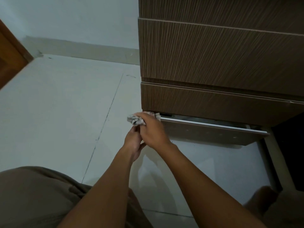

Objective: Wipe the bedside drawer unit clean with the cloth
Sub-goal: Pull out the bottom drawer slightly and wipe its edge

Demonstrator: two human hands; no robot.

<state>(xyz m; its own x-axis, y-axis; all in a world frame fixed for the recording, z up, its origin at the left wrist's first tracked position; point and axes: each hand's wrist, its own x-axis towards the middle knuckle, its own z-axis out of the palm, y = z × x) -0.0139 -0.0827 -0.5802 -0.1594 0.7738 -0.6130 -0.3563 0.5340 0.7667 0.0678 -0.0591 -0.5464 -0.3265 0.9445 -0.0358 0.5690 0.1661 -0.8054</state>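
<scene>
The person crouches on the floor (65, 104) in front of the bedside drawer unit (213, 51), and both bare forearms reach forward to its lower left corner. The right hand (152, 131) is on top, with its back turned to the camera, and its fingers (141, 116) are curled over a small bunched cloth (135, 120), pale with thin dark lines, so this hand is grasping the cloth. The cloth sits just at the tips of these fingers and touches the left end of the lowest drawer (212, 131), right under the bottom edge of the drawer front above it. A small part of the cloth also shows beyond the fingers, toward the gap of the drawer. This lowest drawer is pulled out a little, and its white upper edge runs away from the fingers to the right. The left hand (134, 143) is just below and a bit left of the right one, touching it; its fingers are bent upward toward the underside of the cloth, but the right hand hides them, so I cannot tell if they hold it. Well to the left of the fingers a brown wooden door (11, 56) stands by the pale wall (74, 18).
</scene>
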